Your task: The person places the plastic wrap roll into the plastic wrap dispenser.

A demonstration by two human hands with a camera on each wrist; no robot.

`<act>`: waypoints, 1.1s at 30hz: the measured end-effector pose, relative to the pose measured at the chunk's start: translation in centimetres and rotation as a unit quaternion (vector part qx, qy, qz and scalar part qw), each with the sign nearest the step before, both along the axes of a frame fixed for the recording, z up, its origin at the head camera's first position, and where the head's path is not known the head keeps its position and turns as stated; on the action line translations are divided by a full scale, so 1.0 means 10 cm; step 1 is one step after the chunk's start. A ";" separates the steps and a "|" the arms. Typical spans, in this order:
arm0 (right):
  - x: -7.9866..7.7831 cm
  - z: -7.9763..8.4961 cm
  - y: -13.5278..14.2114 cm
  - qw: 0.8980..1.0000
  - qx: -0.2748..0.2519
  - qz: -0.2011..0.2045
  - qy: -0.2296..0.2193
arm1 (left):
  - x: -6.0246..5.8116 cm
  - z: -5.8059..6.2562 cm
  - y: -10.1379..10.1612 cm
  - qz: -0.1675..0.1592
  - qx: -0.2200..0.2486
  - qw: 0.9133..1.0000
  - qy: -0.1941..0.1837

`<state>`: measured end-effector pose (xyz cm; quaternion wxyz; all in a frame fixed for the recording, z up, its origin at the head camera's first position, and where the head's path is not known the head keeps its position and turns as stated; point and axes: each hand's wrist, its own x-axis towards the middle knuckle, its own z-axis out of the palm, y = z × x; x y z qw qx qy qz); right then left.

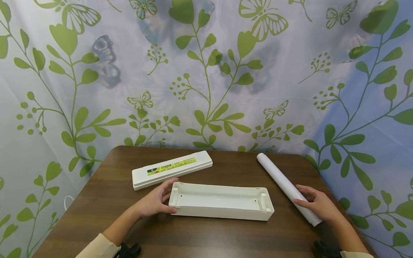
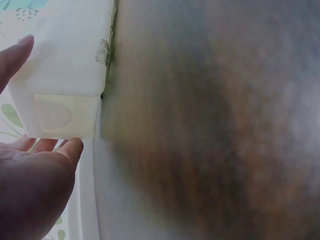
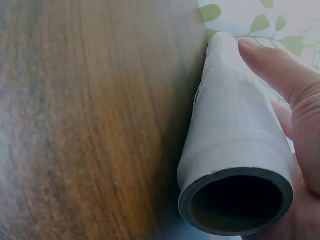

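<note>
A long white plastic box (image 1: 222, 211), its open side up, sits mid-table with nothing inside. My left hand (image 1: 156, 200) grips its left end, thumb on the front side and fingers at the back corner. In the left wrist view, the thumb and fingertips (image 2: 73, 146) lie around the box's end wall (image 2: 82, 117). On the right lies a roll of cling film (image 1: 280, 179), slanting toward the table's front right. My right hand (image 1: 317, 202) holds the roll near its closer end, thumb across one side. The right wrist view shows the roll's hollow grey core (image 3: 186, 205).
Behind the box lies a white lid (image 1: 174, 177) with a green and yellow label, angled to the left. The brown wooden table (image 1: 226, 238) reaches back to a curtain (image 1: 206, 89) printed with leaves and butterflies.
</note>
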<state>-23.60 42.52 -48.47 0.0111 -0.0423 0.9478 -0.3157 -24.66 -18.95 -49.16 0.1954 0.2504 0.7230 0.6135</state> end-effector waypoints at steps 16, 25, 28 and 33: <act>-0.02 -0.07 0.00 0.999 -0.036 -0.012 -0.025 | -0.04 0.00 -0.02 -0.013 0.011 1.000 -0.005; -0.02 -0.09 0.01 0.999 -0.030 -0.014 -0.028 | -0.05 -0.03 -0.04 -0.018 0.015 1.000 -0.001; -0.02 -0.08 0.01 0.999 -0.030 -0.016 -0.028 | -0.05 -0.03 -0.04 -0.018 0.014 1.000 -0.001; -0.01 -0.07 0.00 0.999 -0.030 -0.018 -0.030 | -0.06 -0.03 -0.04 -0.015 0.011 1.000 -0.003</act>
